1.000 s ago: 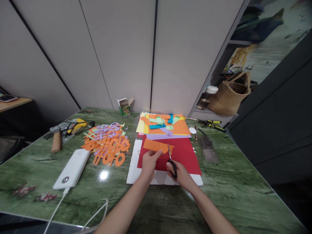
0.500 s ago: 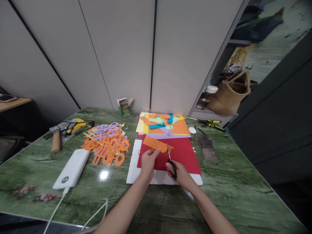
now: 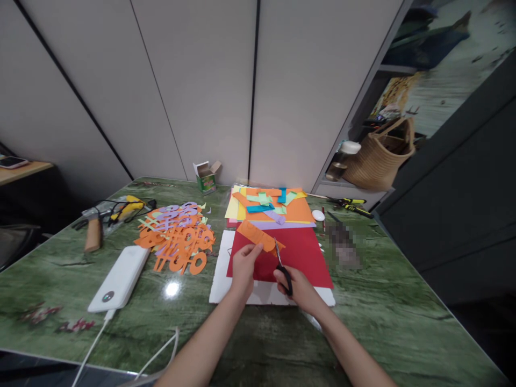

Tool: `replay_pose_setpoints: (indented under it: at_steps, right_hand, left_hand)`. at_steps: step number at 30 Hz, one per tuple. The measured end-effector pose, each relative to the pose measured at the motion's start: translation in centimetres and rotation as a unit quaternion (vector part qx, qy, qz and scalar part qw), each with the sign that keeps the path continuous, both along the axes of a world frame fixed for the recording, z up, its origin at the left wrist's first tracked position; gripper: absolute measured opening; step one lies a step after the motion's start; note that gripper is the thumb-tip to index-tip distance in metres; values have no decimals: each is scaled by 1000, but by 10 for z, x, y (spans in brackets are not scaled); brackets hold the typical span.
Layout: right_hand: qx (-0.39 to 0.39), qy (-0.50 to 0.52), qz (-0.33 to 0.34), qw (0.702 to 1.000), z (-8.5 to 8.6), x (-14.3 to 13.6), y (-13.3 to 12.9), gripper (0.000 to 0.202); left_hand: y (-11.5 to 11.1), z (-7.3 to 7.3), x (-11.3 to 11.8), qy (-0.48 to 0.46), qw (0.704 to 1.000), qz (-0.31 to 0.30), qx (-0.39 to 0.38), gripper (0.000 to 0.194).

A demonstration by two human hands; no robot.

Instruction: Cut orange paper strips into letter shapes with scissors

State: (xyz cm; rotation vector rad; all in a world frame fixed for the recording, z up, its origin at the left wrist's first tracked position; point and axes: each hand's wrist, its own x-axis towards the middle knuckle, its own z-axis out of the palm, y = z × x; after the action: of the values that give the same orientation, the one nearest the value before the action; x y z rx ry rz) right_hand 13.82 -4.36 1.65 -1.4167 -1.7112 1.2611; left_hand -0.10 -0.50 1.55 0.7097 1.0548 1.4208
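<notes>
My left hand (image 3: 244, 269) pinches the lower edge of an orange paper strip (image 3: 253, 235) between thumb and fingers. Faint outlines show on the strip, which slants down to the right. My right hand (image 3: 297, 284) grips a pair of scissors (image 3: 285, 277) by its black handles. The metal blades reach up to the strip's right end and overlap it. Beneath both hands lies a sheet of red paper (image 3: 298, 252), on top of a white board (image 3: 220, 285).
Left of the red sheet lies a pile of cut-out paper shapes (image 3: 177, 236). A white power bank (image 3: 121, 277) with a cable is nearer me. Behind are stacked coloured sheets (image 3: 298, 212) with paper scraps. Pliers (image 3: 352, 207) lie at the back right; a small box (image 3: 206, 180) stands at the back.
The orange strip has tilted a little, its right part turned slightly against the scissor blades. Both hands have stayed almost in place.
</notes>
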Motion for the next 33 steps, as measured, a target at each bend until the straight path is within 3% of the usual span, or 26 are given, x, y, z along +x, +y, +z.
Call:
replay_pose_setpoints:
  at_steps: [8,12,18,22,25,30,33]
  right_hand:
    - [-1,12,4,1000,0,1,1,41]
    - [-56,54,4,997,2,-1,1,43]
    - [-210,200,115,950,9,11,0,45]
    - [-241,241,186,921,11,29,1,50]
    - [-211,274,156,925,14,39,4,48]
    - [-115,268,29,956,20,43,9,39]
    - [-137,230,48,962,20,40,8,43]
  left_hand:
    - [0,-2,-1,-7,1000,-1,-7,27]
    - [1,-2,-1,-4,1000,1,-6,26]
    - [3,-3,-2,-70,997,4,-21,26]
    - [5,-4,-4,-114,993,-8,-19,25]
    - [5,-5,-4,-129,991,-38,-22,25]
    - [1,-2,-1,-127,987,-89,-42,27]
    - [0,-1,0,-115,989,-88,-38,28]
